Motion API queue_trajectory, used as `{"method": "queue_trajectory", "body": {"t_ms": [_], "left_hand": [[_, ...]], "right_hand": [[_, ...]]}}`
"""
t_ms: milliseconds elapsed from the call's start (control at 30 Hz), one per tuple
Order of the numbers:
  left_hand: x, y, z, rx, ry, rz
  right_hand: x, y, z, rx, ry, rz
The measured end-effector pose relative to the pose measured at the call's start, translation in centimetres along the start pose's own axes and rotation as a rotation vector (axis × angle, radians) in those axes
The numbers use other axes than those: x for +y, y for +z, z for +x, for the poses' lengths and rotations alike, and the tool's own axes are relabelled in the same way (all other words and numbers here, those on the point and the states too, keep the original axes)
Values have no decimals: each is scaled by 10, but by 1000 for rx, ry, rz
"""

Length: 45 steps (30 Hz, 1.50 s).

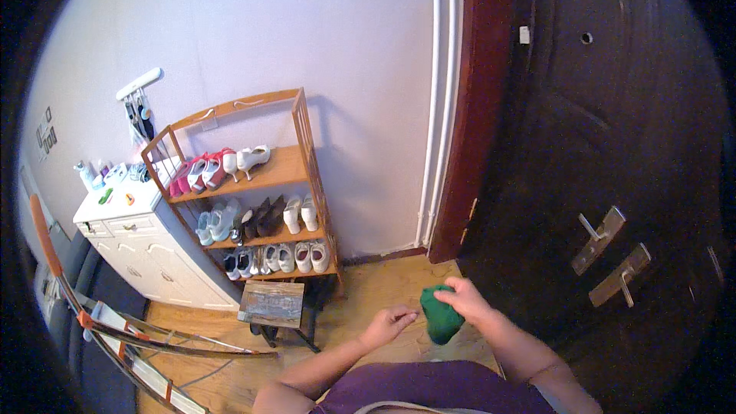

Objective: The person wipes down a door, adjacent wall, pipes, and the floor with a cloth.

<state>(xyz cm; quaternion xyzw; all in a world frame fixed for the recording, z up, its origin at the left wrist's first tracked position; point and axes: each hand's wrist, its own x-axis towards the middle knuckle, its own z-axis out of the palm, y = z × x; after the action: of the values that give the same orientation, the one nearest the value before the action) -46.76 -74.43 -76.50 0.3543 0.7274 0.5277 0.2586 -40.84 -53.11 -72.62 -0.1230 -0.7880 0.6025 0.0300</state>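
Note:
My right hand [468,300] grips a bunched green cloth item [441,319] by its top, and the rest hangs below the fingers. Just to the left, my left hand [390,326] is held with thumb and fingertips pinched together, close to the cloth but apart from it. Whether anything small sits in that pinch cannot be made out. Both hands are in front of my purple top [431,388], above the wood-look floor [391,282].
A wooden shoe rack [290,162] holds several pairs of shoes against the wall. Before it stands a small stool [273,302]. A white cabinet [167,259] and a folding ladder [167,348] are on the left. On the right is a dark door [598,144] with lever handles [599,241].

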Motion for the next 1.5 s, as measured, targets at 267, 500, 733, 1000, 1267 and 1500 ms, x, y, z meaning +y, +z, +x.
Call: {"method": "queue_trajectory", "body": {"t_ms": [267,500,733,1000,1267,1500], "left_hand": [[28,11,89,439,545,550],[13,14,165,754,568,679],[-14,-43,246,658,558,533],[-2,-145,336,639,489,-597],[-55,-238,385,942,392,677],[-93,-296,433,1147,391,679]], "right_hand": [[-64,-47,107,-169,-291,-90],[-99,-64,167,-360,-287,140],[-133,-67,238,-409,-293,130],[-192,-34,324,-592,-389,111],[-149,-47,402,-451,-500,-34],[-129,-123,459,-318,-183,224]]}}
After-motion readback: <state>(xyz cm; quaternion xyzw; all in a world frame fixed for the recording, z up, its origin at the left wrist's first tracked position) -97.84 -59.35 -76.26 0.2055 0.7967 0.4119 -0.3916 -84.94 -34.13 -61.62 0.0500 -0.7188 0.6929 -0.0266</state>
